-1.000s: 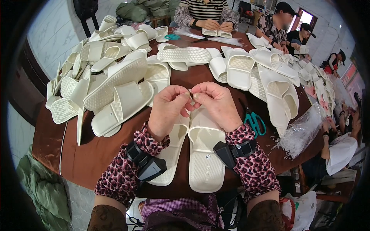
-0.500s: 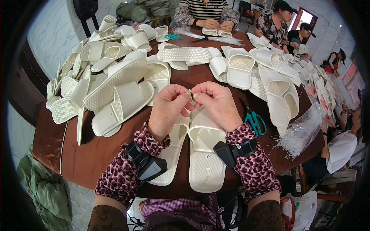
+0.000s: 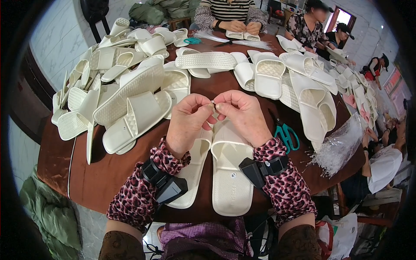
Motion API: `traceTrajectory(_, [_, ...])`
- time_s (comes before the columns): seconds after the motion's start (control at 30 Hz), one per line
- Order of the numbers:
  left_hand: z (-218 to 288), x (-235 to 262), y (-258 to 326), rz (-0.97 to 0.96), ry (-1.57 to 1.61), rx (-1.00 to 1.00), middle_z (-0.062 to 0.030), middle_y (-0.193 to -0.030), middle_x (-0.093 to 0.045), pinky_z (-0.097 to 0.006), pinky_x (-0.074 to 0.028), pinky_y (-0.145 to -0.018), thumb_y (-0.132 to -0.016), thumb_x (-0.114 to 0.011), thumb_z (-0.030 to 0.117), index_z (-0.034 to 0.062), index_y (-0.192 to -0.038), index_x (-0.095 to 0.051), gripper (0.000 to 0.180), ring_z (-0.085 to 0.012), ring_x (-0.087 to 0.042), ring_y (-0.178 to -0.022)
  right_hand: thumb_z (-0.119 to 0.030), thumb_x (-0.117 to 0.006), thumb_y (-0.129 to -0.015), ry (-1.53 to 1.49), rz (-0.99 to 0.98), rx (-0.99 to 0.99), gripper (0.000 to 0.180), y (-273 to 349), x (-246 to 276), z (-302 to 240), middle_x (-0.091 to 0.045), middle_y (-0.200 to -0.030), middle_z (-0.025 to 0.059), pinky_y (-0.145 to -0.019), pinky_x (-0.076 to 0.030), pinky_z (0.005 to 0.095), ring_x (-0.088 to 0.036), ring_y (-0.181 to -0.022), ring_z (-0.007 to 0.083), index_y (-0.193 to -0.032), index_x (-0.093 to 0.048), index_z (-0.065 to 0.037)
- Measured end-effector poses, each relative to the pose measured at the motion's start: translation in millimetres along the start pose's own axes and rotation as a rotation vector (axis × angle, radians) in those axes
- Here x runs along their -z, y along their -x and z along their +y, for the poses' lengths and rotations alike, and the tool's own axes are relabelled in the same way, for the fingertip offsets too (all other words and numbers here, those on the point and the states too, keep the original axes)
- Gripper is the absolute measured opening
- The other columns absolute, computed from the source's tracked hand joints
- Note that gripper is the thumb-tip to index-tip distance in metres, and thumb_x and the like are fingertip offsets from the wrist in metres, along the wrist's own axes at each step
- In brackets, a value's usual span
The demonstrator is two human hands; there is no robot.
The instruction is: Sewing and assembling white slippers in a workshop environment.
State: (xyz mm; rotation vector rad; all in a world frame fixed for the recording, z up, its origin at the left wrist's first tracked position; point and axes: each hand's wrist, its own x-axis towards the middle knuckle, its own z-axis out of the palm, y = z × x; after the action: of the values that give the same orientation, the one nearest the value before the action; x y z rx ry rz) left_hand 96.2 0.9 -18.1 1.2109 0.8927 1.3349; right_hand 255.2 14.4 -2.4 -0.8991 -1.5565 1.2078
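Both my hands are closed in a pinch, fingertips meeting over the table in front of me. My left hand (image 3: pixel 184 123) and my right hand (image 3: pixel 246 119) grip a tiny pale thing between thumbs and forefingers, too small to name. Under them a pair of cream slippers lies side by side, soles down, toes pointing away. The left slipper (image 3: pixel 189 190) is partly hidden by my left wrist, and the right slipper (image 3: pixel 233 190) shows its heel and footbed. Right of my right hand lie scissors (image 3: pixel 287 137) with teal handles.
Piles of cream slippers cover the left (image 3: pixel 130 99) and right (image 3: pixel 305 86) of the brown-clothed table (image 3: pixel 108 177). A clear bag of thin white plastic strands (image 3: pixel 338 145) lies at the right edge. Across the table, a person in stripes (image 3: pixel 227 17) handles slippers; other people work at right.
My hands stay pinched together in nearly the same place. At the far right, a co-worker in a black cap has shifted a slipper.
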Motion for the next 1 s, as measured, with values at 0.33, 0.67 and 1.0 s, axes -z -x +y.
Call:
traceTrajectory(0.33, [-1,3,0,-0.031,0.032,0.007,-0.0017,-0.071,-0.059,-0.021,-0.045,-0.054,-0.088,-0.054,0.007,0.0028,-0.089,-0.059,0.006,-0.0084,-0.055,-0.059,-0.003,-0.059,-0.085,0.035,0.009,0.029,0.006,-2,-1,5,-0.061,-0.079,0.0023,-0.063,-0.048,0.0223,-0.057,-0.069,0.0086,-0.089,-0.059,0.002])
traceTrajectory(0.67, [0,7,-2,-0.072,0.025,0.038,0.0029,-0.07,-0.056,-0.018,-0.04,-0.051,-0.086,-0.059,0.009,0.0037,-0.084,-0.061,0.005,-0.0041,-0.048,-0.055,-0.005,-0.059,-0.084,0.163,-0.018,-0.004,0.006,-1,1,4,-0.059,-0.076,0.0012,-0.061,-0.046,0.0225,-0.055,-0.067,0.0079,-0.086,-0.059,0.0])
traceTrajectory(1.0, [-1,9,-1,-0.1,0.002,0.031,0.0024,-0.072,-0.057,-0.018,-0.041,-0.052,-0.087,-0.06,0.012,0.0041,-0.088,-0.062,0.008,-0.0043,-0.051,-0.057,-0.004,-0.059,-0.084,0.173,0.001,-0.007,0.006,2,-1,-7,-0.06,-0.077,0.0019,-0.062,-0.046,0.0233,-0.055,-0.067,0.0083,-0.086,-0.059,0.001])
